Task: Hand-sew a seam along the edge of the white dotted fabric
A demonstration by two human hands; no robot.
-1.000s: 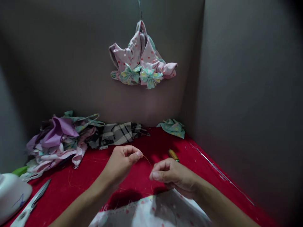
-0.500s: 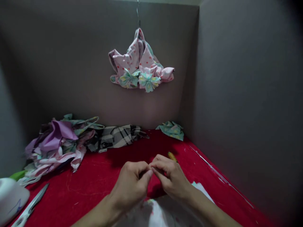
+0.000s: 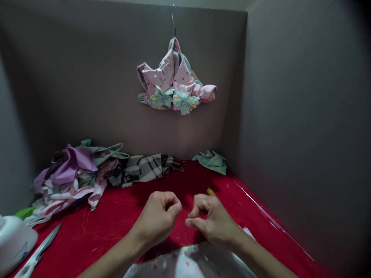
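Note:
Over the red cloth surface, my left hand [image 3: 160,214] is closed, thumb and forefinger pressed in a pinch. What the pinch holds, if anything, is too small to make out. My right hand [image 3: 213,220] sits a short way to the right, also closed, its thumb and forefinger tips almost meeting; whatever is between them cannot be seen. Below both hands, at the bottom edge, lies a pale cloth with red dots [image 3: 188,266], partly hidden by my right forearm. A fine orange thread trails just above this cloth.
Scissors [image 3: 40,249] and a white rounded object [image 3: 16,241] are at left, before a heap of fabric scraps [image 3: 72,170]. Plaid cloth [image 3: 147,168] and green cloth [image 3: 211,161] lie behind. A dotted garment [image 3: 176,83] hangs on the back wall; a thin metal rod [image 3: 272,220] lies right.
My hands have moved apart; their fingertips were together before. The left hand has shifted left. More of the dotted cloth shows below them.

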